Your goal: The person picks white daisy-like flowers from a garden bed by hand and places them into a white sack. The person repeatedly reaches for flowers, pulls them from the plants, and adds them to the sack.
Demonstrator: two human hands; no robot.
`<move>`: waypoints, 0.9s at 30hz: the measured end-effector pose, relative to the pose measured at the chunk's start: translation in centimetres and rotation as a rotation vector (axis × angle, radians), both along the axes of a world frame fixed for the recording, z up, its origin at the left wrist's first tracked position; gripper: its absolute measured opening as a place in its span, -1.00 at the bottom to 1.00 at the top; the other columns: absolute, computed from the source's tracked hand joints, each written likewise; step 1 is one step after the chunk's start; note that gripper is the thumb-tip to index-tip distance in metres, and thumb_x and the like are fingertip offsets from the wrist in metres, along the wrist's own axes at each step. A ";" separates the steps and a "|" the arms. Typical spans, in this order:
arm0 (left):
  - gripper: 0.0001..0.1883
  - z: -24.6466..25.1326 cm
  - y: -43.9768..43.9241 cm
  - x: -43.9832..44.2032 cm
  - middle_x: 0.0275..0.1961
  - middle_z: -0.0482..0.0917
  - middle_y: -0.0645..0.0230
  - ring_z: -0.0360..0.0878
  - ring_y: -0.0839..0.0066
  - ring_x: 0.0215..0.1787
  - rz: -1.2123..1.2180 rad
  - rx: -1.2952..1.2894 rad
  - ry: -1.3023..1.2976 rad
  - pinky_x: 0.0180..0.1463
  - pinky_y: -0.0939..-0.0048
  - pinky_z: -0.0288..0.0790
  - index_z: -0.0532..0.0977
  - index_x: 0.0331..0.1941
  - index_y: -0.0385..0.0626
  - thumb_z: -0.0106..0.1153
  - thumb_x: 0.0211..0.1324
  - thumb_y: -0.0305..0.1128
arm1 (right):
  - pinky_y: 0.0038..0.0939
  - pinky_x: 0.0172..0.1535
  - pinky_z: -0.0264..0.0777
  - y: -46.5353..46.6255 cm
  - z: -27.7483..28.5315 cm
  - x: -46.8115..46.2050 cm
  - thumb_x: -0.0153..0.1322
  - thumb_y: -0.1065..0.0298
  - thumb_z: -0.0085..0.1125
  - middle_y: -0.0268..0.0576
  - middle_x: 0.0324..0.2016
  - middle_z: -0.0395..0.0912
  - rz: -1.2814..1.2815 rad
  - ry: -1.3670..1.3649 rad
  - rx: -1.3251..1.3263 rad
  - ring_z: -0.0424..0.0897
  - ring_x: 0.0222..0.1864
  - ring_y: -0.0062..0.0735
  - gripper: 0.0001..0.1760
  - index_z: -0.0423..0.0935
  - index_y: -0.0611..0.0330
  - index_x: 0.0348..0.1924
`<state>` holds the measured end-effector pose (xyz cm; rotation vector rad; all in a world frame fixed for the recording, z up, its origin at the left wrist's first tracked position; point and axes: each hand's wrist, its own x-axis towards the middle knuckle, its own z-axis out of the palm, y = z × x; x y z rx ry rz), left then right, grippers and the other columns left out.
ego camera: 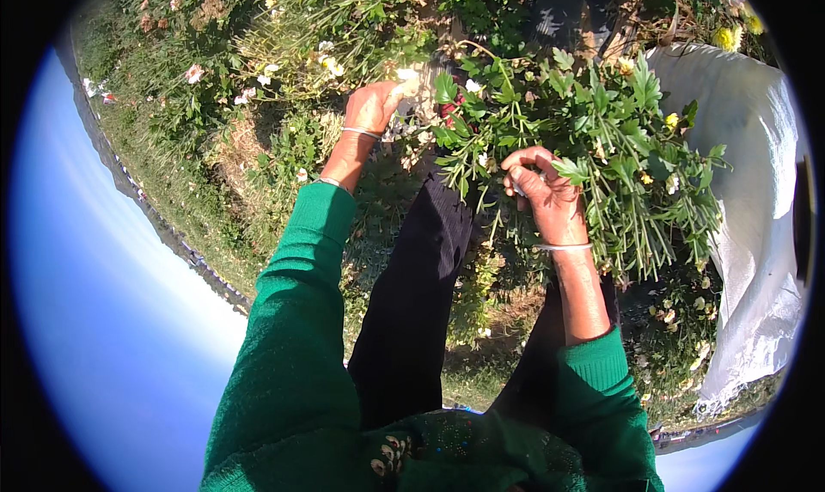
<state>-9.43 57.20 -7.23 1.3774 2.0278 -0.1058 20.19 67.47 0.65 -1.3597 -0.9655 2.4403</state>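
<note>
My left hand (372,107) is at the upper middle, closed around a pale flower head (407,83) whose petals show at the fingertips. My right hand (540,186) lies lower and to the right, its fingers curled around something small and white (519,188), likely petals or a flower; most of it is hidden. Just beyond and beside my right hand spread leafy green chrysanthemum-like plants (619,163) with a few white and yellow blooms. A small yellow flower (671,121) stands at their right side. Both wrists wear bangles.
A white woven plastic sheet or sack (747,137) hangs or lies at the right. Flowering plants (193,73) with white, pink and browned blooms fill the left. Dark plastic-like material (567,15) lies at the top. My dark-trousered legs (412,298) stand among the plants.
</note>
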 end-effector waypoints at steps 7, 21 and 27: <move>-0.50 -4.4 -1.6 -0.7 -0.40 0.54 0.06 0.52 0.08 -0.38 -0.226 -0.024 0.213 -0.32 0.15 0.41 0.30 0.15 0.02 0.01 0.04 -0.36 | -0.56 -0.37 0.36 0.2 0.4 -0.1 0.39 0.46 0.03 -0.32 -0.46 0.45 0.025 -0.010 0.058 0.43 -0.46 -0.62 -0.93 0.48 0.24 -0.32; -0.68 3.9 8.9 5.2 -0.52 0.61 0.35 0.53 0.60 -0.49 0.518 0.224 -0.302 -0.34 0.49 0.42 0.56 -0.46 -0.23 0.30 -0.04 -0.16 | -0.63 -0.44 0.27 -1.5 -1.4 -0.9 0.39 0.44 0.05 -0.40 -0.54 0.45 -0.099 0.075 0.011 0.38 -0.52 -0.71 -0.94 0.49 0.19 -0.34; -0.66 8.1 23.2 8.4 -0.47 0.55 0.48 0.47 0.73 -0.48 0.429 0.365 -0.572 -0.39 0.61 0.37 0.49 0.00 -0.03 0.11 0.09 -0.44 | -0.63 -0.43 0.29 0.3 0.0 -0.4 0.37 0.47 0.04 -0.39 -0.52 0.46 -0.207 0.086 -0.097 0.38 -0.51 -0.70 -0.94 0.48 0.24 -0.35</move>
